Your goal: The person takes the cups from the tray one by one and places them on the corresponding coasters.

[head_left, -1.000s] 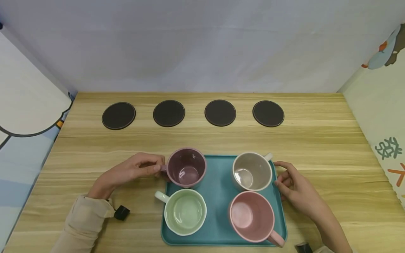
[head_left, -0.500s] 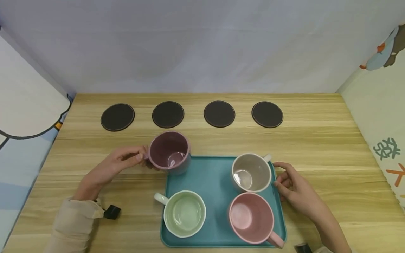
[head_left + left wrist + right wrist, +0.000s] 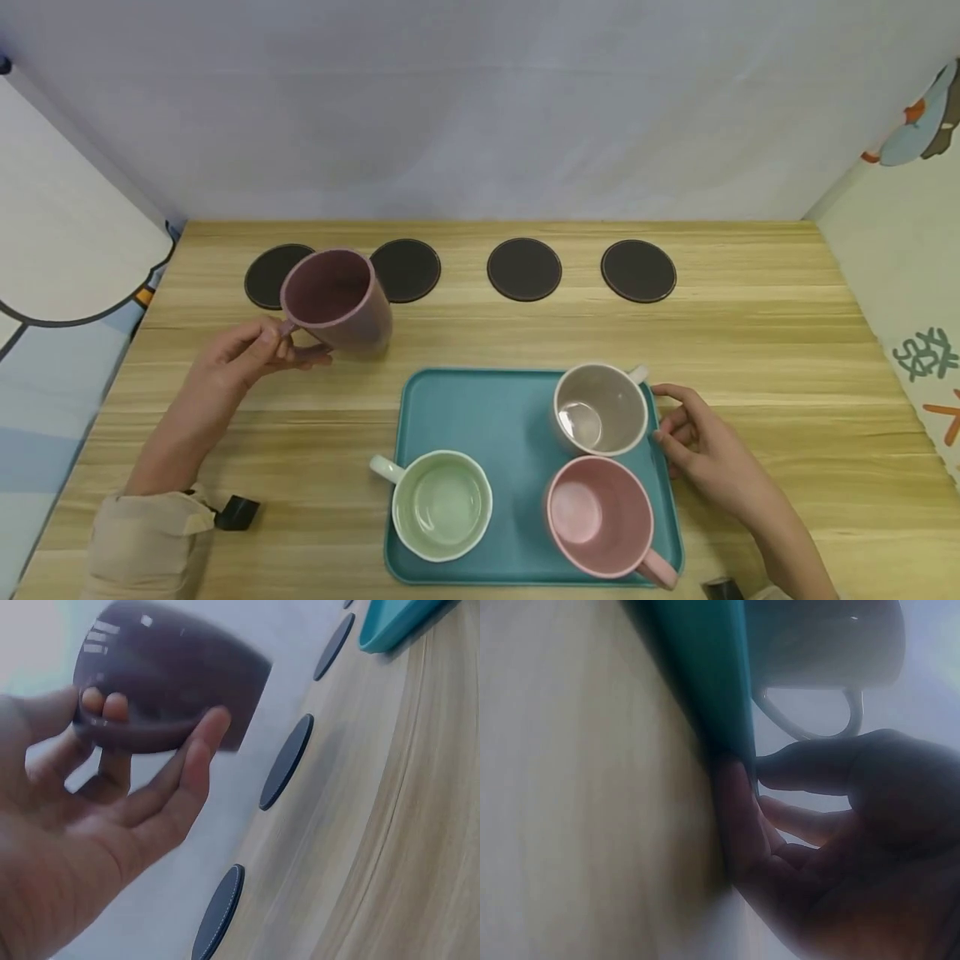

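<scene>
My left hand (image 3: 240,358) grips the handle of a purple mug (image 3: 360,321), its thumb on top of the handle. The mug is raised over the table in the left wrist view (image 3: 172,660), and in the head view it overlaps the two left black coasters (image 3: 264,279). My right hand (image 3: 701,446) holds the right rim of a teal tray (image 3: 517,392), thumb and fingers at its edge (image 3: 712,675). On the tray stand a pale green cup (image 3: 442,504), a beige mug (image 3: 600,408) and a pink mug (image 3: 600,517).
Two more black coasters, a middle one (image 3: 524,269) and a right one (image 3: 638,271), lie in the same row along the back of the wooden table (image 3: 750,333). A pale cloth backdrop (image 3: 480,125) rises behind, with printed panels (image 3: 900,275) at the sides.
My left hand has lifted the purple mug off the tray's far left corner and carried it left and back toward the coasters. My right hand has stayed at the tray's rim.
</scene>
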The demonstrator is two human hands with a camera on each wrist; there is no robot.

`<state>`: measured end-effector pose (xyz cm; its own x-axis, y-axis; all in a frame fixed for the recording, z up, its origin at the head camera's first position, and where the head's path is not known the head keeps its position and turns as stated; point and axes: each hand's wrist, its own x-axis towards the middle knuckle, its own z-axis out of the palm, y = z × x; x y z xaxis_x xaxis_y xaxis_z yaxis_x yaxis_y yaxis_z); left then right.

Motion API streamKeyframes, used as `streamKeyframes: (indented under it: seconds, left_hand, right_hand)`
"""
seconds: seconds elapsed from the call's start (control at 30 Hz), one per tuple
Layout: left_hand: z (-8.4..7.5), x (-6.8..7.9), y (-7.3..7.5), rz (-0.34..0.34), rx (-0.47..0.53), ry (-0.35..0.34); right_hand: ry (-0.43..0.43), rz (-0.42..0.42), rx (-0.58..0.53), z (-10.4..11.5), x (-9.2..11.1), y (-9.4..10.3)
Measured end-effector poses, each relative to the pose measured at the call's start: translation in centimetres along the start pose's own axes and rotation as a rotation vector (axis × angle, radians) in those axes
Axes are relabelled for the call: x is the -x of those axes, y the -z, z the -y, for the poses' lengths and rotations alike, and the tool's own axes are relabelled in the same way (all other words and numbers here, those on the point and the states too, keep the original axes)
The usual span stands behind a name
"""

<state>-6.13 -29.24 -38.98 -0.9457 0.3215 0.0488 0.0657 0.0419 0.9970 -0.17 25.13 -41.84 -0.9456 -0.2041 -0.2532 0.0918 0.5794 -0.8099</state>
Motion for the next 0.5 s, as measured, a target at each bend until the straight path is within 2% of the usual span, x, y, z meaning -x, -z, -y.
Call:
streamKeyframes:
  seconds: [0.1,0.23,0.33,0.5]
  left_hand:
    - [0.1,0.0,0.2,-0.083,0.058,0.016]
    - [0.3,-0.2,0.7,-0.17,0.121,-0.012]
    - [0.4,-0.5,1.3,-0.226,0.142,-0.037]
    - [0.7,-1.0,2.4,-0.313,0.169,-0.032]
  right_hand:
    - [-0.003,-0.003,-0.003,0.0,0.0,0.0]
    - [-0.004,-0.006,-0.008,0.0,0.0,0.0]
    - [-0.001,-0.009,-0.008,-0.1,0.0,0.0]
    - [0.004,-0.013,-0.005,-0.1,-0.1,0.0]
